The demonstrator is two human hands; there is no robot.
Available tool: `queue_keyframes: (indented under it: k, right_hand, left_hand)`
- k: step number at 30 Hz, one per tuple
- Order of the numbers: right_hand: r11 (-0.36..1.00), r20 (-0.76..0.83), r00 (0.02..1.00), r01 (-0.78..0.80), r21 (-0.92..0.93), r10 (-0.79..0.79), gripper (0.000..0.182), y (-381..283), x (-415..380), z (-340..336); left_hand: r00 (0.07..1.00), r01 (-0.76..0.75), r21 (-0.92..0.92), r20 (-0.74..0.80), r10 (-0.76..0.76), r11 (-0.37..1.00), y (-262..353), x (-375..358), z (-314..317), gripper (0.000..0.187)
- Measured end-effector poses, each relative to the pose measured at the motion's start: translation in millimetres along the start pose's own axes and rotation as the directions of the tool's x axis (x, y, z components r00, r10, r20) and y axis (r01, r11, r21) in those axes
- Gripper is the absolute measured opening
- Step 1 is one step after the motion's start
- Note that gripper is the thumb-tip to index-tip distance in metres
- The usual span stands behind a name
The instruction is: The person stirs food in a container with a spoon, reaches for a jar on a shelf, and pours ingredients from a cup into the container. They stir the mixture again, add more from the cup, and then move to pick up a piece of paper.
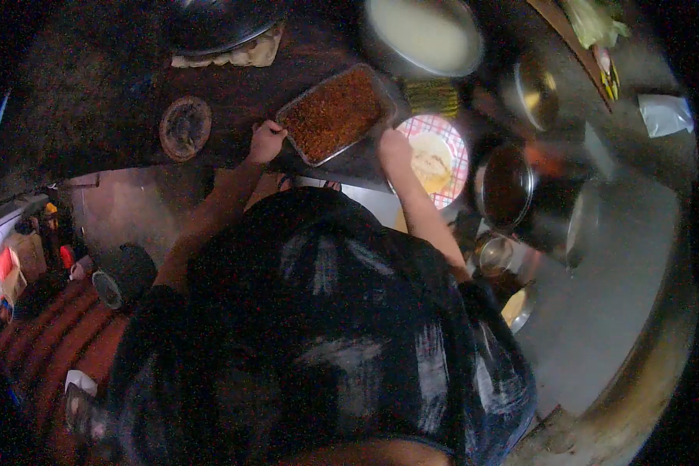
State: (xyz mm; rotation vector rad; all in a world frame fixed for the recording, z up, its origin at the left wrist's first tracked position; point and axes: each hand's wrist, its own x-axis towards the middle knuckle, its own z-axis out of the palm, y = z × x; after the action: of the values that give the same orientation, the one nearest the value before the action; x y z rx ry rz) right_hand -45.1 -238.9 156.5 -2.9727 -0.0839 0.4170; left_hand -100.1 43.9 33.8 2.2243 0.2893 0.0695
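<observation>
Both hands grip a rectangular metal tray filled with reddish-brown crumbly food. The left hand is curled closed on the tray's near left corner; the right hand is closed on its near right corner. The tray sits at the near edge of a dark counter. Just beside it, to the right, lies a checked plate with pale food. Behind the tray stands a large pot of pale liquid. A round dark lid lies on the counter to the left. Further right sit several metal pots.
</observation>
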Motion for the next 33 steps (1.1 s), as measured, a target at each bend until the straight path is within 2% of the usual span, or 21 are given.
queue_keyframes:
  k: [2,3,5,6,7,9,12,14,16,18,21,23,24,26,29,30,31,32,33]
  right_hand:
    - [0.993,0.039,0.999,0.018,0.118,-0.023,0.018,-6,-3,-7]
    - [0.992,0.057,0.998,0.02,0.125,-0.027,0.018,-7,-5,-13]
    - [0.99,0.062,0.998,0.018,0.138,-0.027,0.018,-12,-12,-34]
    - [0.988,0.072,0.997,0.015,0.154,-0.026,0.018,-14,-14,-40]
    - [0.988,0.074,0.997,0.014,0.154,-0.026,0.018,-14,-12,-42]
    - [0.991,0.0,0.999,0.041,0.128,-0.041,0.018,-13,-3,-43]
    - [0.992,-0.009,0.995,0.101,0.078,-0.1,0.019,-3,16,-25]
    - [0.992,-0.034,0.994,0.104,0.067,-0.102,0.02,2,24,2]
    - [0.992,-0.061,0.992,0.111,0.054,-0.108,0.02,-3,23,1]
    - [0.987,0.024,0.987,0.158,0.024,-0.158,0.02,-4,13,-9]
    - [0.983,-0.008,0.983,0.182,0.022,-0.182,0.023,-8,0,-35]
    - [0.985,0.011,0.985,0.17,0.005,-0.17,0.024,-10,6,-48]
    - [0.988,0.029,0.988,0.155,-0.012,-0.154,0.025,-11,9,-50]
    - [0.99,-0.002,0.99,0.14,-0.031,-0.14,0.024,-14,25,-41]
    - [0.99,-0.059,0.989,0.137,-0.03,-0.139,0.023,-16,35,-12]
    - [0.989,-0.085,0.985,0.149,-0.011,-0.149,0.022,-16,35,-7]
    - [0.989,-0.086,0.985,0.15,-0.011,-0.151,0.022,-16,33,-9]
    - [0.988,-0.017,0.988,0.153,0.01,-0.153,0.021,-16,28,-14]
    - [0.988,0.055,0.987,0.152,0.031,-0.154,0.019,-16,22,-19]
  left_hand:
    - [0.993,-0.101,-0.08,-0.068,0.096,0.992,-15,2,11,0.017]
    - [0.993,-0.104,-0.081,-0.067,0.098,0.991,-14,2,10,0.017]
    - [0.999,-0.026,-0.205,-0.033,0.019,0.978,-12,0,6,0.017]
    - [0.999,-0.024,-0.204,-0.031,0.018,0.979,-17,1,7,0.017]
    - [0.996,-0.084,-0.149,-0.053,0.077,0.985,-22,3,9,0.017]
    - [0.988,-0.143,-0.091,-0.07,0.137,0.985,-20,3,9,0.017]
    - [0.993,-0.119,-0.068,-0.031,0.117,0.991,0,1,-2,0.017]
    - [0.989,0.113,-0.036,0.097,-0.109,0.993,11,1,-7,0.017]
    - [0.995,0.075,-0.033,0.069,-0.073,0.997,6,2,-3,0.017]
    - [0.998,0.037,-0.031,0.044,-0.036,0.999,-3,2,3,0.017]
    - [0.998,0.061,-0.096,0.031,-0.058,0.994,-1,1,1,0.018]
    - [0.976,0.191,-0.115,0.125,-0.176,0.975,28,-2,-15,0.018]
    - [0.976,0.191,-0.115,0.126,-0.177,0.975,16,-1,-9,0.018]
    - [0.999,-0.025,-0.126,0.021,0.028,0.992,-24,3,11,0.019]
    - [0.994,-0.104,-0.189,0.014,0.108,0.976,-30,5,12,0.021]
    - [0.994,-0.104,-0.188,0.014,0.109,0.977,-20,4,8,0.021]
    - [0.998,-0.05,-0.077,0.022,0.052,0.996,0,1,1,0.021]
    - [1.0,0.007,0.034,0.021,-0.007,0.999,12,1,-3,0.021]
    - [1.0,0.008,0.031,0.021,-0.009,0.999,-4,3,5,0.021]
